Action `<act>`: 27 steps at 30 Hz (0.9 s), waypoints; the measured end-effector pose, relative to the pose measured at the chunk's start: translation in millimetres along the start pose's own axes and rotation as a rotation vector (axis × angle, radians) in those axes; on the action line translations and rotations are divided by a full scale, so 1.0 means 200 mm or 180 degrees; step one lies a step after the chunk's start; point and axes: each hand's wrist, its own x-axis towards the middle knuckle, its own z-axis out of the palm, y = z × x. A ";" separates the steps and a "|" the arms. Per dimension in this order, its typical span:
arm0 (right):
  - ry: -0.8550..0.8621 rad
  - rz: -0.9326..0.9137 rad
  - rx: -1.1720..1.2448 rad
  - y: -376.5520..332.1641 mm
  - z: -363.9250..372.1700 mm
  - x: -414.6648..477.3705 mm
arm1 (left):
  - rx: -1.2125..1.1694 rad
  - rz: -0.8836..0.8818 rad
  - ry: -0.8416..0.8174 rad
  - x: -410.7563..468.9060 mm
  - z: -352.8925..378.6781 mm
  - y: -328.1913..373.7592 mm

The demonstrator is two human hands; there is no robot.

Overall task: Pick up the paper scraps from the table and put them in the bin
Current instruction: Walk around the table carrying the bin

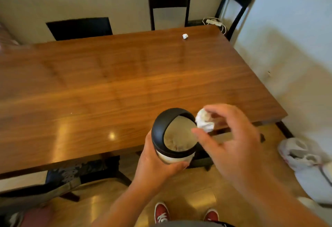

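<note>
My left hand (154, 165) grips a small white bin (175, 159) with a black rim (159, 128), held tilted above the near edge of the wooden table (107, 86). Some crumpled paper lies inside the bin. My right hand (228, 137) pinches a crumpled white paper ball (203, 120) between thumb and fingers, right at the bin's rim on its right side. A second small paper scrap (185, 36) lies on the table near its far right edge.
Dark chairs (168, 9) stand along the far side and at the far right corner. Another chair with a patterned seat (75, 171) is tucked under the near edge. White bags (303, 156) lie on the floor at right. A power strip (212, 22) sits beyond the table.
</note>
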 end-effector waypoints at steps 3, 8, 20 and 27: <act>-0.0323 0.0558 -0.0303 0.08 -0.08 -0.16 | 0.0113 0.0191 -0.0284 -0.02 0.16 0.05; 0.0072 0.1926 -0.0205 0.31 -0.52 -0.51 | 0.0293 0.0270 -0.0795 -0.11 0.47 0.10; -0.0461 0.5434 -0.0075 0.99 -1.32 -2.29 | 0.0685 0.0448 -0.1689 -0.57 1.54 0.24; -0.0888 0.5927 -0.0253 1.11 -1.58 -2.67 | 0.0700 0.0461 -0.1727 -0.62 1.87 0.31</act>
